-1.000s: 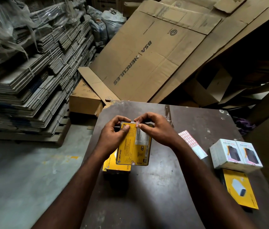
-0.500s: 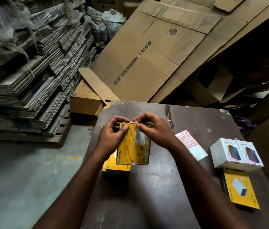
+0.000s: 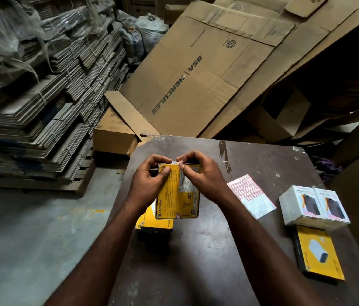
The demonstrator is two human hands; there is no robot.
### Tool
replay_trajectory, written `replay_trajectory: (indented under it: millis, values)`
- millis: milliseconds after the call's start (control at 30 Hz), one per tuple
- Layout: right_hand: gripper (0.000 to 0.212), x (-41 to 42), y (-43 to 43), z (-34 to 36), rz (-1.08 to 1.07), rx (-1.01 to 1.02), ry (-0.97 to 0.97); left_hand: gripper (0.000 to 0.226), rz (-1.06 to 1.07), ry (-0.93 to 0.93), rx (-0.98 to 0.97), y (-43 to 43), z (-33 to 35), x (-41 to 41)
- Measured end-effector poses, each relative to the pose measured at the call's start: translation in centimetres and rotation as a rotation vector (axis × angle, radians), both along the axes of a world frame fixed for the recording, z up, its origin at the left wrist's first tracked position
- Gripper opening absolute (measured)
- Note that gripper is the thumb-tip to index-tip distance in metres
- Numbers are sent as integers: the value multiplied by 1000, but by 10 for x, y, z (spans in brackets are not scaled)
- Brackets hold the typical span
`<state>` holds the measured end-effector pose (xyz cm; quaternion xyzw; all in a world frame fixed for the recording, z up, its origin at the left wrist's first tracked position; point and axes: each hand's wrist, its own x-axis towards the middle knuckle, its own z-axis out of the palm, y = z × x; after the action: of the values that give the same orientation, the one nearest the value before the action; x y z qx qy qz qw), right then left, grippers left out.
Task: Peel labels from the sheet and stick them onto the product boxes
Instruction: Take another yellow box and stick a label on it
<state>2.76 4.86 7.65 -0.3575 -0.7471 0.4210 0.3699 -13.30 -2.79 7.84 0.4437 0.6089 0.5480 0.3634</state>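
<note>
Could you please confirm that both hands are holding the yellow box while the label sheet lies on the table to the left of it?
Not quite: the label sheet lies on the table to the right of the yellow box, as the head view shows. The left hand and the right hand do both hold that box.

Bare table (image 3: 207,250) between label sheet (image 3: 251,198) and yellow boxes (image 3: 152,219).

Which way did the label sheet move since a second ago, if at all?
No. The label sheet keeps its spot on the table, same gap to the white boxes.
</note>
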Motion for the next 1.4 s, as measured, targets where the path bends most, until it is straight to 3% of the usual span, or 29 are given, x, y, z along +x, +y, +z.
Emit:
replay_trajectory:
  millis: [933, 1100, 1267, 1400]
  values:
    - [9, -15, -12, -8, -224, -87, 61, 10, 46, 109, 73, 2, -6, 1]
    - [20, -17, -17, -10, -289, -234, 185, 10, 30, 139, 80, 3, -2, -1]
    - [48, -13, -18, -2, -247, -600, 446, 13, -3, 169, 120, 2, 2, -7]
    - [44, -19, -23, 1, -273, -749, 492, 15, -6, 171, 134, 3, 2, -4]
